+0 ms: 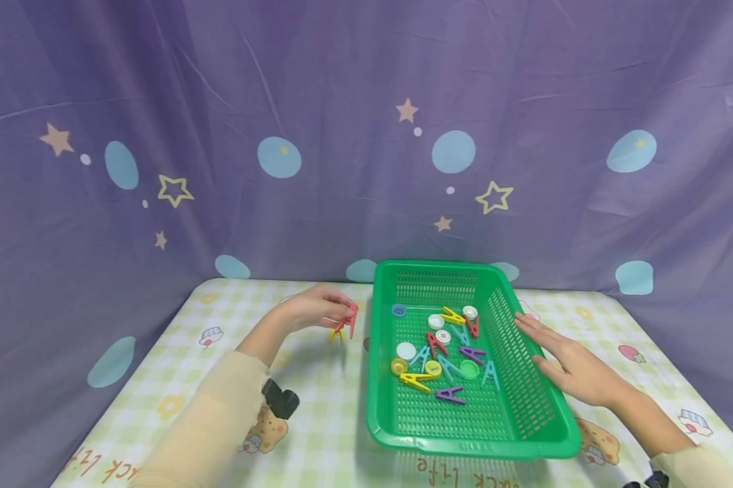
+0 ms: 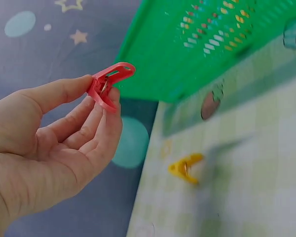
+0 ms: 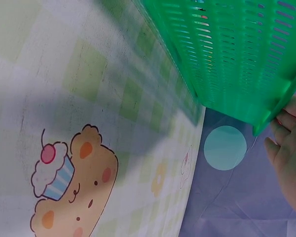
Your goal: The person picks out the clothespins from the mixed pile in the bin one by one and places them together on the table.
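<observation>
Pinched between the thumb and fingertips of my left hand point(image 1: 310, 308) is a red clothespin point(image 2: 119, 73), held in the air just left of the green plastic basket point(image 1: 464, 446). Below that hand, a yellow clothespin point(image 2: 186, 168) lies on the table. My right hand point(image 1: 580, 371) touches the basket's right rim with its fingers fairly straight. Inside the basket are several clothespins in red, yellow, blue and purple, such as a purple clothespin point(image 1: 450, 395). Several round caps lie among them, including a green cap point(image 1: 469, 369) and a blue cap point(image 1: 398, 310).
A checked tablecloth point(image 1: 318, 427) with printed bears and cupcakes covers the table. Behind its far edge hangs a purple curtain point(image 1: 354, 102) with stars and blue ovals. The basket's perforated walls stand up around the clothespins and caps.
</observation>
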{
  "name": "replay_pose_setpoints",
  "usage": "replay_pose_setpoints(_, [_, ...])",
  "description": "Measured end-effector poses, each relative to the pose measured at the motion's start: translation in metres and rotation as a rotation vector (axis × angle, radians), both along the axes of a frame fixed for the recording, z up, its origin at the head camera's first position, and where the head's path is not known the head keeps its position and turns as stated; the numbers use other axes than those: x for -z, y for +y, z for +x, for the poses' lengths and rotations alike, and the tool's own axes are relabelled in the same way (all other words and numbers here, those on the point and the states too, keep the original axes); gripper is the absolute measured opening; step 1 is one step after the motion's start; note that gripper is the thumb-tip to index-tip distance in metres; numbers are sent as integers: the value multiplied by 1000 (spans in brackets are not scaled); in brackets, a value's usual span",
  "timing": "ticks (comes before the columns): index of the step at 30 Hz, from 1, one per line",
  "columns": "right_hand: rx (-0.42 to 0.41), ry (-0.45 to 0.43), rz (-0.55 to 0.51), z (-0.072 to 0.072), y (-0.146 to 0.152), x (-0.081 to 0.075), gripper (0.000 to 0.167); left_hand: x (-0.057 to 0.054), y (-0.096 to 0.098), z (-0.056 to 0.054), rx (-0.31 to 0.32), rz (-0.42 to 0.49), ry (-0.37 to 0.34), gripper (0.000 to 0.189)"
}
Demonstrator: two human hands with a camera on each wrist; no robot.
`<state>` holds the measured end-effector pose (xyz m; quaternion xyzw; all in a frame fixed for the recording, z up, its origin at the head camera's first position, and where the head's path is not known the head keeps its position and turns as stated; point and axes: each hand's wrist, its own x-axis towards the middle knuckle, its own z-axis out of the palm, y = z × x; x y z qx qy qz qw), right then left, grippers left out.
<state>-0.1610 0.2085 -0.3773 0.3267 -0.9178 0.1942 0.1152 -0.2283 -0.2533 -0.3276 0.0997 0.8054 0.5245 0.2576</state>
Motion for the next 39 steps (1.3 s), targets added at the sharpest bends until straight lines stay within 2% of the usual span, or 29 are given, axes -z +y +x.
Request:
replay_pose_setpoints(3, [-2, 4, 1, -1, 0, 1, 57, 7, -12, -2, 3, -8, 8, 36])
replay_pose_setpoints(13, [-9, 9, -3, -1, -1, 1, 56, 26, -41, -10, -84, -28, -27, 39])
replay_pose_setpoints(17, [-9, 9, -2, -2, -1, 1, 56, 34, -48, -13, -111, 13, -54, 41])
replay_pose_setpoints(21, [-6, 10, 1, -2, -1, 1, 56, 39, -51, -18, -146, 41, -82, 41])
replay_pose_setpoints(28, [-9, 13, -1, -2, 0, 0, 56, 49, -51, -24, -259, 42, -116, 41])
replay_pose_setpoints(33, [-11, 9, -2, -2, 0, 1, 56, 57, -50, -30, -301, 0, -115, 40])
replay_pose_setpoints(39, [5, 11, 12, -2, 0, 2, 57, 63, -48, -33, -319, -51, -80, 37])
